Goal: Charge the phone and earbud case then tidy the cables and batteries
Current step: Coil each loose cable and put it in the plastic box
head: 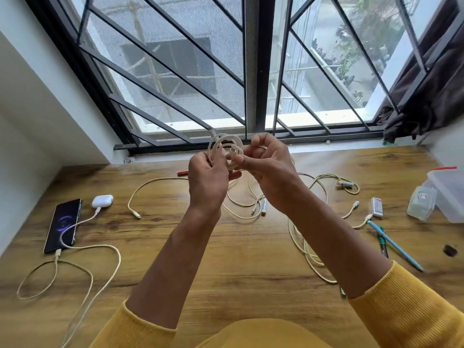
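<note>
Coiled cable (pixel 226 146) between both hands

I see bright, even daylight coming in through the window (pixel 246 71), which lays only soft shadows on the wooden table (pixel 226 259) below it. Away from the window, the wide lens bends straight lines, and the yellow sleeves (pixel 411 312) look slightly blurred.

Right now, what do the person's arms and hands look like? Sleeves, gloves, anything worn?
Both hands are bare: no gloves, rings or watch visible on the left hand or right hand. Forearms are uncovered. Mustard-yellow ribbed knit sleeves are pushed up toward the elbows on both arms, part of the same yellow top at the bottom edge of the frame.
</note>
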Available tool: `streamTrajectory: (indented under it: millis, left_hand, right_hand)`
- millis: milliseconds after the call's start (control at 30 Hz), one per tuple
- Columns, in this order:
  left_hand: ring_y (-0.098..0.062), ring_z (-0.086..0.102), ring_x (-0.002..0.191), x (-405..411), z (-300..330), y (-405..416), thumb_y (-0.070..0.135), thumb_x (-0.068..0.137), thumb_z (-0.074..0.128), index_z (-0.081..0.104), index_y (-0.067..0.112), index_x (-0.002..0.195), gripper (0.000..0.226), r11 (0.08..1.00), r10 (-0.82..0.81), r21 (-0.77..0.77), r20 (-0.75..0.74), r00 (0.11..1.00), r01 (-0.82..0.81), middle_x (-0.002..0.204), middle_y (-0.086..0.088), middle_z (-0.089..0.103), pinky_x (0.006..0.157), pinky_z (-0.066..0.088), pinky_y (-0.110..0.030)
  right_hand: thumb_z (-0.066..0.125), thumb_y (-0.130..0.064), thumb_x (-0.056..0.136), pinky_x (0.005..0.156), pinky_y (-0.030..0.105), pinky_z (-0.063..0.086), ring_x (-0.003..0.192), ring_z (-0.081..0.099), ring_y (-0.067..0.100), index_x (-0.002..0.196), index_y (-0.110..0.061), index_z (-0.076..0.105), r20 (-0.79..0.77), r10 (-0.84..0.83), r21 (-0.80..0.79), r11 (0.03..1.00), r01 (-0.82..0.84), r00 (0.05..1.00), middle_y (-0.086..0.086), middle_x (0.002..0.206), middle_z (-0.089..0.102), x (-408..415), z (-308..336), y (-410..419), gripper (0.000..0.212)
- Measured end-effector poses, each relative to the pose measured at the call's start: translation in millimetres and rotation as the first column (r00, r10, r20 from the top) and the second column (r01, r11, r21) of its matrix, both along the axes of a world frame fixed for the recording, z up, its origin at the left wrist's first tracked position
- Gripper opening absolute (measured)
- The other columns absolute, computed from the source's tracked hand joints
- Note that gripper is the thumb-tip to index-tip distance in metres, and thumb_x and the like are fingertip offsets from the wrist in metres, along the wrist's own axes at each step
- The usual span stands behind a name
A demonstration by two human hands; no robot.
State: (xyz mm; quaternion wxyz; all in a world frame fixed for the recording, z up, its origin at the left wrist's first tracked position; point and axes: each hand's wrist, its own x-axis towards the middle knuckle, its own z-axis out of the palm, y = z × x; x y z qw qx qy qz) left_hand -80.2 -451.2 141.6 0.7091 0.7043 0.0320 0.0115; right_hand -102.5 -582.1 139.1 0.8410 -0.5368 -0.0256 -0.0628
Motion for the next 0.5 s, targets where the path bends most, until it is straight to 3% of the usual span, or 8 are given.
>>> streamTrajectory:
  millis: [67,167,300,367,433,500]
  left_hand:
    - [-0.03,0.079,0.089,5.2,-1.1,1.1,0.018,0.108,0.059,0.064,-0.004,0.116,0.023,0.999,-0.004,-0.047,-0.045,0.999,0.002,0.103,-0.021,0.077,0.069,0.064,-0.035]
    - [-0.03,0.079,0.092,5.3,1.6,3.3,0.012,0.103,0.068,0.054,-0.006,0.131,0.036,0.981,-0.048,-0.193,-0.13,0.99,0.022,0.112,-0.023,0.074,0.072,0.063,-0.035]
    - [-0.017,0.075,0.08,4.9,8.5,9.0,0.008,0.104,0.062,0.064,-0.001,0.112,0.012,0.912,-0.202,-0.398,-0.217,0.955,0.103,0.087,-0.008,0.078,0.083,0.064,-0.041]
    - [-0.016,0.074,0.075,4.3,12.4,11.6,0.005,0.102,0.064,0.068,0.0,0.105,0.007,0.863,-0.265,-0.494,-0.273,0.925,0.102,0.087,-0.009,0.075,0.08,0.065,-0.04]
    - [-0.016,0.073,0.073,3.2,14.5,12.6,0.003,0.098,0.067,0.068,-0.002,0.117,0.02,0.821,-0.319,-0.565,-0.331,0.888,0.084,0.095,-0.012,0.072,0.078,0.064,-0.038]
    - [-0.017,0.072,0.079,3.8,14.2,13.1,0.004,0.095,0.068,0.066,-0.002,0.129,0.035,0.779,-0.372,-0.624,-0.37,0.851,0.069,0.097,-0.01,0.073,0.086,0.061,-0.038]
  right_hand:
    - [0.067,0.02,0.088,0.075,0.029,0.059,0.077,0.075,0.022,0.097,-0.012,0.045,-0.001,0.046,0.048,0.998,-0.046,0.999,0.012,0.081,0.069,-1.1,0.6,-1.6,0.04]
    - [0.069,0.009,0.085,0.08,0.031,0.058,0.085,0.073,0.024,0.094,-0.013,0.048,0.003,0.094,0.095,0.991,-0.094,0.996,0.013,0.085,0.068,-1.2,1.6,-3.7,0.031]
    - [0.062,0.012,0.092,0.085,0.033,0.057,0.088,0.073,0.024,0.094,-0.01,0.055,-0.014,0.092,0.148,0.985,-0.089,0.996,0.017,0.093,0.067,0.8,-2.8,-7.3,0.024]
    - [0.055,0.015,0.097,0.086,0.034,0.059,0.089,0.074,0.025,0.102,-0.007,0.06,-0.053,0.069,0.195,0.979,-0.057,0.996,0.019,0.098,0.07,0.9,-5.7,-8.4,0.023]
    - [0.051,0.014,0.099,0.088,0.035,0.06,0.093,0.075,0.028,0.115,-0.005,0.063,-0.079,0.061,0.247,0.968,-0.04,0.995,0.021,0.102,0.071,1.2,-8.8,-8.7,0.028]
    - [0.05,0.013,0.1,0.09,0.034,0.059,0.098,0.074,0.029,0.123,-0.003,0.065,-0.098,0.064,0.272,0.962,-0.036,0.993,0.023,0.106,0.072,0.1,-10.5,-8.1,0.032]
